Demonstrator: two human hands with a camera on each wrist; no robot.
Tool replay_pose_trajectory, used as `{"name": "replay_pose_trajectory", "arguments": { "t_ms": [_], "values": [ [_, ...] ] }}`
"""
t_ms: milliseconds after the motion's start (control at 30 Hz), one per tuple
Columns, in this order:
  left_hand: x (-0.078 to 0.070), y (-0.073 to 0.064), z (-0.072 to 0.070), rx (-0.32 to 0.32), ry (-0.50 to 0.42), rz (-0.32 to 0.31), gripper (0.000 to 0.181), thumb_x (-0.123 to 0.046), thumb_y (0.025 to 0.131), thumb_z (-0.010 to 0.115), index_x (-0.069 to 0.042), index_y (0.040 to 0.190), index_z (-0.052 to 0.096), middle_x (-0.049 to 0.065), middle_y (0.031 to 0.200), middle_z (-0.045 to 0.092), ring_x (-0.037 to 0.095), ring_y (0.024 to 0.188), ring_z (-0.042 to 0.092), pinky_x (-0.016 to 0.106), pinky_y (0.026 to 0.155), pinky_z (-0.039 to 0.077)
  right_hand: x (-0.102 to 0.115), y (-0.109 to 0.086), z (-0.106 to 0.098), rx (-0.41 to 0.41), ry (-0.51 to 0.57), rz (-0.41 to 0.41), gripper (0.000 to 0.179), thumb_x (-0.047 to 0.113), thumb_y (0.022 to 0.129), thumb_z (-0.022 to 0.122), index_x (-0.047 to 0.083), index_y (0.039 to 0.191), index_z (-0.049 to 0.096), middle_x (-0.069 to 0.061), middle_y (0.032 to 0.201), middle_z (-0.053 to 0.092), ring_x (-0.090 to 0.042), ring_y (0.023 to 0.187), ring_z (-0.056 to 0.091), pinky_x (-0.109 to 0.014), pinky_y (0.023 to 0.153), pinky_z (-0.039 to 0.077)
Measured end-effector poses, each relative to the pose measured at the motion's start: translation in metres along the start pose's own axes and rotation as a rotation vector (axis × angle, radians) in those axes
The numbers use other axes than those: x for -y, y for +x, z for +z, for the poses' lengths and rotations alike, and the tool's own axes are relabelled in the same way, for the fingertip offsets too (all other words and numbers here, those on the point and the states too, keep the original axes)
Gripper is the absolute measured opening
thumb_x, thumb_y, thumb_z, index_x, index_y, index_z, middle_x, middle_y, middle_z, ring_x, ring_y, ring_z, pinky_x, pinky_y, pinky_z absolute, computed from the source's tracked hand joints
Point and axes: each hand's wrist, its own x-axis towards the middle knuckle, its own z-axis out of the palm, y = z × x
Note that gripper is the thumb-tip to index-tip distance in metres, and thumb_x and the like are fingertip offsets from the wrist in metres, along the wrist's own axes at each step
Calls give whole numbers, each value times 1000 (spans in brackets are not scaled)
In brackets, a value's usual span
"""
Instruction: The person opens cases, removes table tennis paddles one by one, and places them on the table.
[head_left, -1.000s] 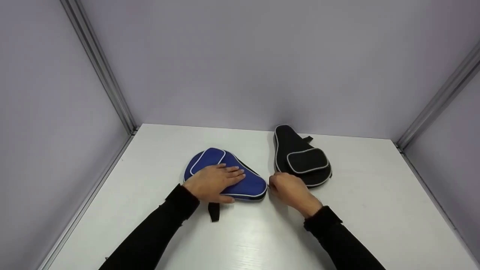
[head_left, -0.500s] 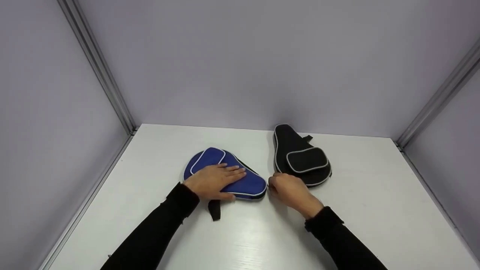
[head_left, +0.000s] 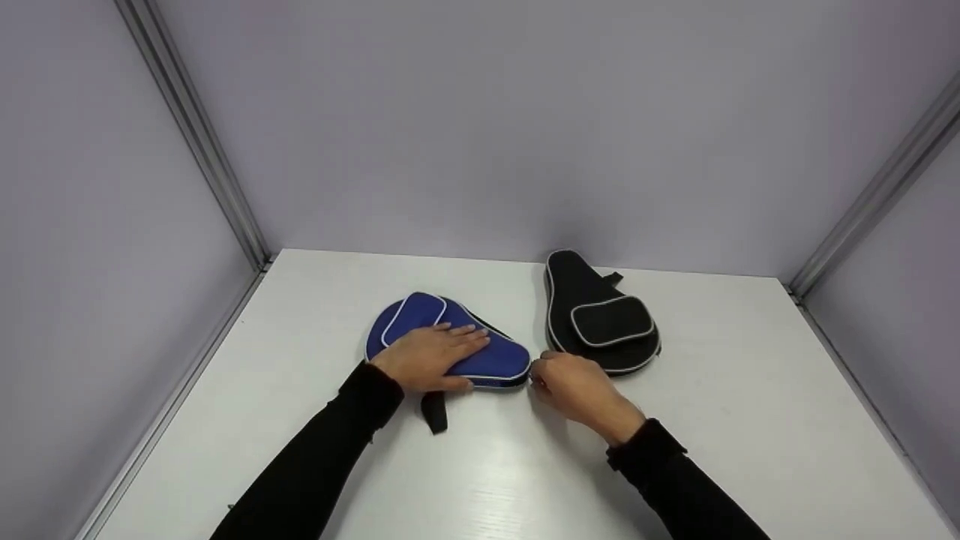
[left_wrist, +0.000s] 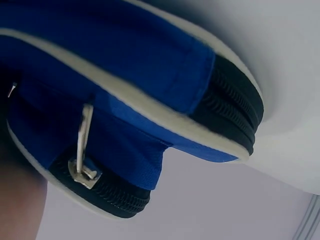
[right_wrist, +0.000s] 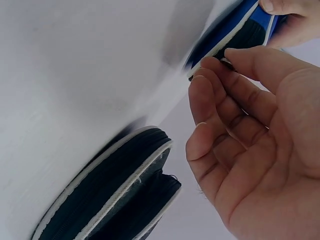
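Observation:
A blue padded paddle-shaped case (head_left: 499,360) with white piping lies flat on the table, its narrow end to the right. My left hand (head_left: 426,358) rests on it, fingers straight. At that narrow end my right hand (head_left: 579,386) pinches a small zipper pull (right_wrist: 227,63) between thumb and forefinger; the other fingers are curled. In the left wrist view, the pocket of the blue case shows a metal zipper pull (left_wrist: 86,172). A black strap (head_left: 434,412) sticks out from the near side of the blue case.
A black case (head_left: 571,281) of the same shape, with a front pocket, lies just behind my right hand. The white table (head_left: 735,390) is bounded by pale panels (head_left: 480,135) at the back and both sides.
The blue case has turned slightly, its narrow end and near edge shifting a little away from me. Its strap has swung a little. Both hands keep their hold.

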Motion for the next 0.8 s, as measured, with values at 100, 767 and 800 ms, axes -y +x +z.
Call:
{"name": "replay_pose_trajectory", "arguments": {
  "t_ms": [100, 767, 800],
  "values": [
    [1, 2, 0, 2, -17, -13, 82, -55, 119, 63, -12, 184, 39, 6, 192, 41, 28, 180, 40, 52, 148, 35, 4, 1, 0, 4, 9, -10, 10, 5, 97, 89, 9, 92, 81, -5, 89, 78, -25, 80, 77, -44, 68, 67],
    [2, 7, -7, 12, -88, -36, 73, -50, 123, 55, -10, 182, 43, 9, 191, 43, 30, 179, 40, 54, 148, 34, 39, 15, 11, 22, -47, -77, 2, 9, 103, 86, 8, 101, 87, -10, 93, 86, -28, 81, 83, -44, 68, 69],
    [1, 7, -9, 28, -101, -44, 70, -49, 125, 51, -10, 182, 43, 9, 191, 42, 30, 180, 39, 54, 149, 33, 39, 15, 11, 30, -42, -73, 3, 9, 104, 86, 7, 102, 87, -10, 94, 86, -28, 83, 83, -44, 69, 70]
  ]
}}
